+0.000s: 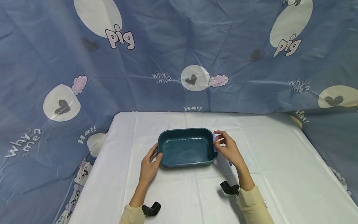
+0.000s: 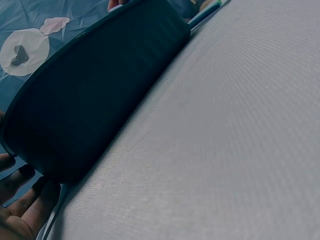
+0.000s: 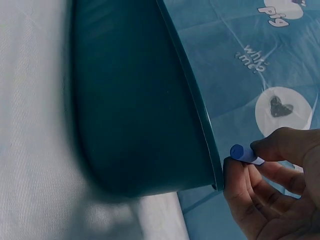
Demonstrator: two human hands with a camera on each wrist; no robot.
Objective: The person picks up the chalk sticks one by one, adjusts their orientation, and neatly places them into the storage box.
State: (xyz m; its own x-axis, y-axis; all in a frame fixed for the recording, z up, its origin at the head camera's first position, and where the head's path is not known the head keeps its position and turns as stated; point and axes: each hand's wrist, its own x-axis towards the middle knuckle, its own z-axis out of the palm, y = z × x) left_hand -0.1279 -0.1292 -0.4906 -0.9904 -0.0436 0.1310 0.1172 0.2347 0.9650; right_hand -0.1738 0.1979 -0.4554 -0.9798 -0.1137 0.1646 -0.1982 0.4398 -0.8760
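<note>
I see a dark teal tub (image 1: 186,147) sitting in the middle of the head view, on the bench (image 1: 279,161), which is covered with a white cloth. The tub is rectangular with rounded corners, and its inside looks bare from above.

My left hand (image 1: 149,165) rests against the tub's left end, lower centre-left of the frame, fingers fairly straight and spread along the wall, thumb near the rim. In the left wrist view those fingertips (image 2: 22,197) show at the lower left corner, just beside the tub's dark outer wall (image 2: 95,95); they curl round nothing.

My right hand (image 1: 227,147) sits at the tub's right end, right of centre in the head view. It pinches a small blue pen-like object (image 1: 214,142) between thumb and fingers, right at the rim. The right wrist view shows this better: the blue object (image 3: 243,153) is at the lower right of the frame, held by the thumb and forefinger, and one fingertip touches the tub's rim (image 3: 200,125). I cannot tell what the object is exactly.

Behind the bench hangs a blue printed sheet (image 1: 179,53) with pale circles, hearts and words, filling the top half of the head view.
</note>
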